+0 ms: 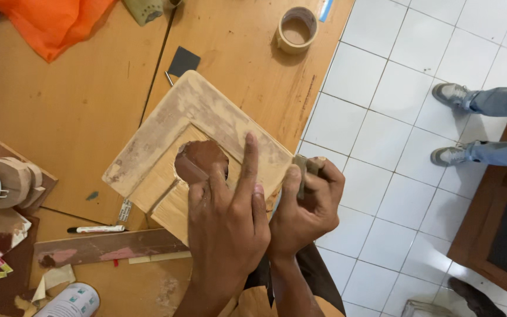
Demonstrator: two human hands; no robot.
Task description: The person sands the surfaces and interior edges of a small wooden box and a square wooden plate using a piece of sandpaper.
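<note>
The square pale wooden frame [192, 120] is being steadied by the left hand [227, 220], fingers spread; a small brown sanding piece [302, 167] is being pinched by the right hand [306, 202] and should be kept flat against the edge.

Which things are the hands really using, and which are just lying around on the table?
In use:
- left hand pressing on the wooden piece with a round hole
- right hand pinching a small folded bit, perhaps sandpaper, at the wood's edge

Lying about:
- tape roll
- orange cloth
- marker pen
- dark square sheet
- wooden strip
</note>
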